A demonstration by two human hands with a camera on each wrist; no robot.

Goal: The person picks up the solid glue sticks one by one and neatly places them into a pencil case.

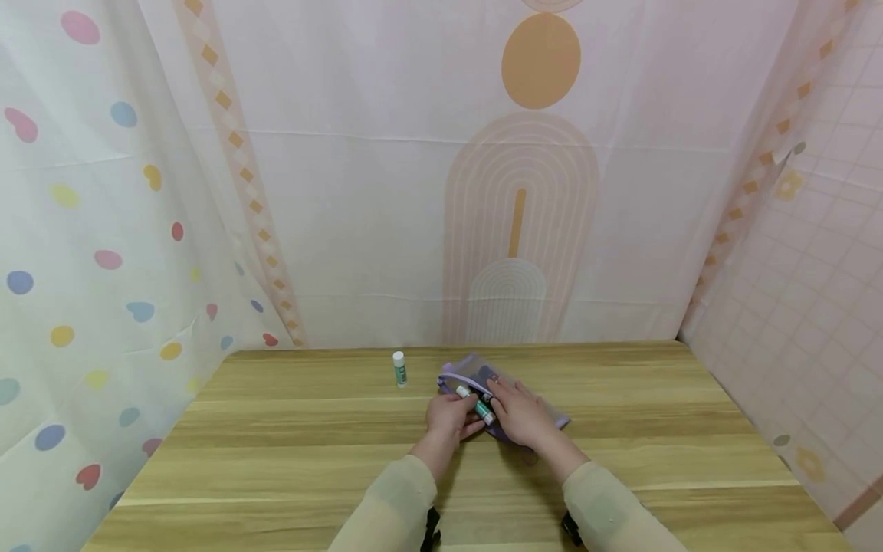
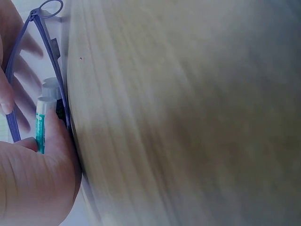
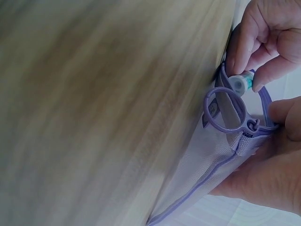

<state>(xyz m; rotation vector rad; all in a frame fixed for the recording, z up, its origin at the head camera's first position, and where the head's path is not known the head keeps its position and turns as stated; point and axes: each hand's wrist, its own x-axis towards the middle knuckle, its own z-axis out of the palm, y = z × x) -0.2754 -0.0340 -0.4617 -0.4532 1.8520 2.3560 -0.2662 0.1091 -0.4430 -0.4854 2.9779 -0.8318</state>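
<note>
A mesh zipper pouch (image 1: 555, 414) with purple trim lies on the table, its mouth spread wide. My left hand (image 1: 450, 418) pinches a green-and-white glue stick (image 1: 480, 410) between thumb and fingers at this mouth. In the right wrist view, one end of that glue stick (image 3: 240, 84) shows just inside the purple rim. My right hand (image 1: 520, 414) grips the pouch's upper edge, thumb at the rim. Behind the held stick, the left wrist view shows another pale-ended stick (image 2: 51, 84) in the pouch. A purple ring (image 3: 225, 109) hangs at the zipper end.
Another glue stick (image 1: 400, 369) with a white cap stands upright on the wooden table (image 1: 310, 429), left of the pouch. Patterned curtains (image 1: 372, 230) enclose the table at the back and both sides.
</note>
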